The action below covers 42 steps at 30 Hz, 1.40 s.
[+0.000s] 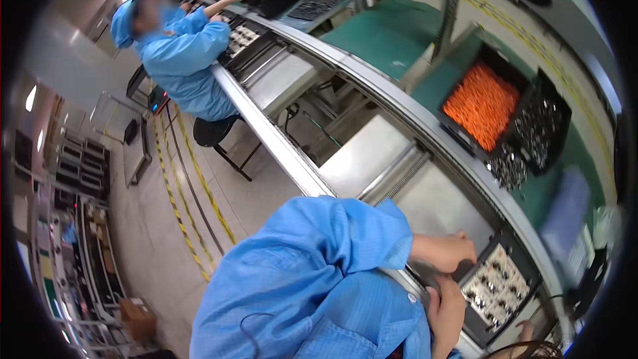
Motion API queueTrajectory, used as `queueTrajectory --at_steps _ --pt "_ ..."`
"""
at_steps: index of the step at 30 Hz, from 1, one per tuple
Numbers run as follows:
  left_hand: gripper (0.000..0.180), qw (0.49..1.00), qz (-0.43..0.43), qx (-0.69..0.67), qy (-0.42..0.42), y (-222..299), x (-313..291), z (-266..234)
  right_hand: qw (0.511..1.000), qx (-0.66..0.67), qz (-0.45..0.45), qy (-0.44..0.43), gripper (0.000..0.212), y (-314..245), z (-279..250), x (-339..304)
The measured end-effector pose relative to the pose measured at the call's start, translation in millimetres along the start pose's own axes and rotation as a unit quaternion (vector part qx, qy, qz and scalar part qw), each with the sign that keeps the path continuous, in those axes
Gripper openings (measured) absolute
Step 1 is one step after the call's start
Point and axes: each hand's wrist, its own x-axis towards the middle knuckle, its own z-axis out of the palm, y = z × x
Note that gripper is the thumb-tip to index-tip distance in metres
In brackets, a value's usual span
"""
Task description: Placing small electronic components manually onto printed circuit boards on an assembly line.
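Note:
My left hand (444,251) reaches in from a blue sleeve, its fingers curled into a closed shape beside the upper left edge of a black tray (475,324). Just below it is my right hand (448,311), fingers bent inward and pressed together near the tray's left side. Whatever the two hands may pinch between them is too small or hidden to name. In the tray lies a pale insert (497,286) with several rows of small black and shiny parts. Part of another hand (525,330) shows at the tray's lower right; whose it is I cannot tell.
Across the conveyor rail (458,149), a black bin of orange pieces (482,103) stands beside a black bin of dark shiny parts (541,123). Loose metal parts (508,169) lie next to them on the green mat. A co-worker in blue (176,53) sits farther up the line.

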Motion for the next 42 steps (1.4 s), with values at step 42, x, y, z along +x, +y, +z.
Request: queueTrajectory --at_steps 42 --pt "0.038 0.525 -0.504 0.610 0.314 -54.0 -452.0 -562.7 0.978 -0.019 -0.002 0.205 0.023 60.9 -70.0 425.9"
